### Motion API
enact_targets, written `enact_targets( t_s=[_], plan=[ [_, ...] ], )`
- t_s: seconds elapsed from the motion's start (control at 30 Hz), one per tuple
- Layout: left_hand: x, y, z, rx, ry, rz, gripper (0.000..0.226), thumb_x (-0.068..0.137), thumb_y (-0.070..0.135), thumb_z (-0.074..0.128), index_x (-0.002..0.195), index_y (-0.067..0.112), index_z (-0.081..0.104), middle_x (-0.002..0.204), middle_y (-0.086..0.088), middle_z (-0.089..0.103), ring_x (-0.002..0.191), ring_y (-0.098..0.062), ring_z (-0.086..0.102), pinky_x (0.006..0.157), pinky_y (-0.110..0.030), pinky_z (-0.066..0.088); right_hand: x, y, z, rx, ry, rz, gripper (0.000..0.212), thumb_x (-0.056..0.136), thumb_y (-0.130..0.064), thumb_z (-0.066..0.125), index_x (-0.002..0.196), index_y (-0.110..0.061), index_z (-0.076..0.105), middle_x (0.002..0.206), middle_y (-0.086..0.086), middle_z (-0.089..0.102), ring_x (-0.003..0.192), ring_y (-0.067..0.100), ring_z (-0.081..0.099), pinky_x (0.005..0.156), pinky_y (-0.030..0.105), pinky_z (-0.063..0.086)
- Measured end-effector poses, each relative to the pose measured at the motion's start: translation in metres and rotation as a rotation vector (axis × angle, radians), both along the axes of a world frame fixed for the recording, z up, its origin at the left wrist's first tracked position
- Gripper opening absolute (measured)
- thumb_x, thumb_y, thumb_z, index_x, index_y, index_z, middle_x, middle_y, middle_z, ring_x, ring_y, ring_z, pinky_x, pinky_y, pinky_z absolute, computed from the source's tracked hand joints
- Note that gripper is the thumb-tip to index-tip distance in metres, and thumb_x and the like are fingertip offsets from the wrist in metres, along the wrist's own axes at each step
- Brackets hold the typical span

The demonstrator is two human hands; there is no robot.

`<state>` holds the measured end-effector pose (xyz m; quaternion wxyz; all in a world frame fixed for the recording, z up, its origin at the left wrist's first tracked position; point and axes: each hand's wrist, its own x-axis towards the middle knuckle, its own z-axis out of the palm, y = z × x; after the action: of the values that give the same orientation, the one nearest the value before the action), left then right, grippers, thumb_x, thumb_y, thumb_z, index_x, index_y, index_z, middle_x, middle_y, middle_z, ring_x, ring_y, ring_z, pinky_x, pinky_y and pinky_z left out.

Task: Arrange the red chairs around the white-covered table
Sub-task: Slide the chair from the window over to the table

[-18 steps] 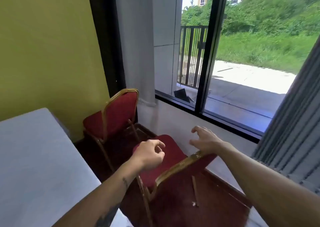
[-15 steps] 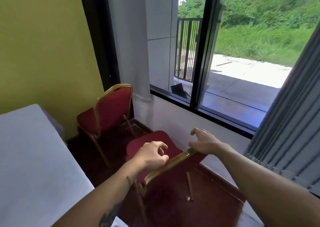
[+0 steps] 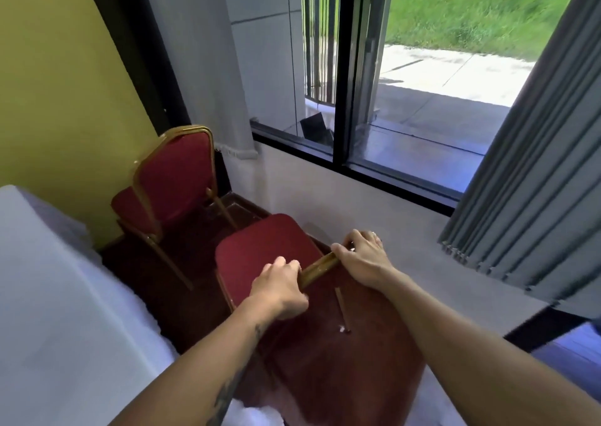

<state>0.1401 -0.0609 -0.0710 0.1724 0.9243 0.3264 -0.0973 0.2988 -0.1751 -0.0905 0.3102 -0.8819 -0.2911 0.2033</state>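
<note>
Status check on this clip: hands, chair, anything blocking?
Both hands, left and right, shut on near chair's gold top rail. Second chair by the yellow wall. Table at left; floor between looks clear.

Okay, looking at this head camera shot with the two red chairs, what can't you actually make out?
- Near chair: its backrest is mostly hidden by the left hand and right hand on the top rail; front legs lie under the seat.
- Far chair: its left legs are hidden behind the white-covered table.
- Table: cut off by the left and bottom edges, so its extent is unknown.
- Left hand's fingers: curled under the rail, out of sight.
</note>
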Motion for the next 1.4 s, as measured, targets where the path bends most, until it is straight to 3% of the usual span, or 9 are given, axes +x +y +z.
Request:
enact_targets(
  t_s=[0.13, 0.33, 0.47, 0.53, 0.63, 0.77, 0.9, 1.13, 1.4],
  plan=[
    [-0.012, 0.014, -0.014, -0.122, 0.191, 0.100, 0.040, 0.065, 0.028, 0.053, 0.102, 0.024, 0.068, 0.101, -0.002, 0.066, 0.094, -0.027, 0.066, 0.086, -0.039, 0.059, -0.005, 0.011, -0.009, -0.023, 0.078, -0.091, 0.048, 0.077, -0.069, 0.046, 0.102, -0.028, 0.052, 0.142, 0.000, 0.041, 0.147, 0.025, 0.016, 0.115, 0.062, 0.025],
    [-0.008, 0.025, -0.020, -0.193, 0.237, 0.046, 0.045, 0.075, 0.025, 0.054, 0.117, 0.017, 0.065, 0.115, -0.009, 0.064, 0.105, -0.032, 0.065, 0.087, -0.038, 0.056, -0.011, 0.019, -0.015, -0.081, 0.042, -0.196, 0.045, 0.084, -0.059, 0.054, 0.108, -0.021, 0.055, 0.147, 0.004, 0.036, 0.152, 0.028, 0.008, 0.119, 0.056, 0.019],
    [-0.011, 0.034, -0.018, -0.240, 0.250, -0.028, 0.032, 0.078, 0.022, 0.051, 0.108, 0.018, 0.061, 0.103, -0.008, 0.059, 0.090, -0.030, 0.060, 0.073, -0.034, 0.049, -0.030, 0.030, -0.012, -0.110, 0.112, -0.347, 0.052, 0.089, -0.050, 0.050, 0.134, -0.025, 0.047, 0.169, 0.008, 0.006, 0.156, 0.035, -0.006, 0.121, 0.063, 0.010],
    [-0.017, 0.036, -0.018, -0.267, 0.260, -0.047, 0.028, 0.076, 0.023, 0.051, 0.102, 0.019, 0.060, 0.100, -0.007, 0.059, 0.087, -0.030, 0.060, 0.071, -0.034, 0.049, -0.048, 0.036, -0.011, -0.087, 0.209, -0.452, 0.078, 0.090, -0.048, 0.052, 0.157, -0.025, 0.021, 0.168, 0.018, 0.008, 0.154, 0.041, 0.007, 0.123, 0.056, 0.016],
    [-0.025, 0.036, -0.021, -0.302, 0.246, -0.047, 0.037, 0.077, 0.026, 0.050, 0.110, 0.017, 0.066, 0.104, -0.007, 0.062, 0.096, -0.030, 0.064, 0.078, -0.034, 0.051, -0.067, 0.041, -0.008, 0.096, 0.533, -0.677, 0.112, 0.084, -0.040, 0.063, 0.159, -0.018, -0.018, 0.153, 0.022, 0.041, 0.129, 0.042, 0.050, 0.106, 0.054, 0.041],
    [-0.036, 0.033, -0.023, -0.348, 0.229, -0.035, 0.039, 0.080, 0.022, 0.049, 0.114, 0.013, 0.066, 0.117, -0.011, 0.066, 0.109, -0.030, 0.064, 0.089, -0.037, 0.053, -0.070, 0.040, -0.003, 0.260, 0.747, -0.753, 0.075, 0.083, -0.024, 0.071, 0.140, -0.006, 0.025, 0.116, 0.022, 0.062, 0.080, 0.034, 0.068, 0.060, 0.054, 0.057],
    [-0.042, 0.035, -0.017, -0.272, 0.256, -0.026, 0.040, 0.082, 0.022, 0.048, 0.117, 0.014, 0.065, 0.126, -0.012, 0.063, 0.116, -0.031, 0.062, 0.092, -0.035, 0.051, -0.078, 0.047, -0.008, 0.422, 0.723, -0.827, 0.063, 0.071, -0.013, 0.073, 0.121, -0.010, 0.034, 0.107, 0.022, 0.062, 0.079, 0.034, 0.067, 0.043, 0.035, 0.053],
    [-0.016, 0.029, 0.001, -0.150, 0.322, -0.049, 0.041, 0.087, 0.019, 0.049, 0.125, 0.013, 0.063, 0.128, -0.012, 0.063, 0.116, -0.031, 0.062, 0.087, -0.034, 0.050, -0.047, 0.058, -0.002, 0.364, 0.615, -0.853, 0.072, 0.063, -0.011, 0.064, 0.131, 0.001, 0.041, 0.110, 0.018, 0.057, 0.096, 0.039, 0.061, 0.088, 0.048, 0.057],
    [0.032, 0.009, 0.003, -0.157, 0.397, 0.093, 0.041, 0.089, 0.019, 0.051, 0.128, 0.013, 0.061, 0.126, -0.009, 0.064, 0.114, -0.029, 0.063, 0.081, -0.034, 0.048, 0.018, 0.070, -0.011, 0.296, 0.624, -0.639, 0.067, 0.064, -0.015, 0.064, 0.127, 0.000, 0.047, 0.113, 0.018, 0.061, 0.097, 0.036, 0.060, 0.076, 0.039, 0.052]
  ],
)
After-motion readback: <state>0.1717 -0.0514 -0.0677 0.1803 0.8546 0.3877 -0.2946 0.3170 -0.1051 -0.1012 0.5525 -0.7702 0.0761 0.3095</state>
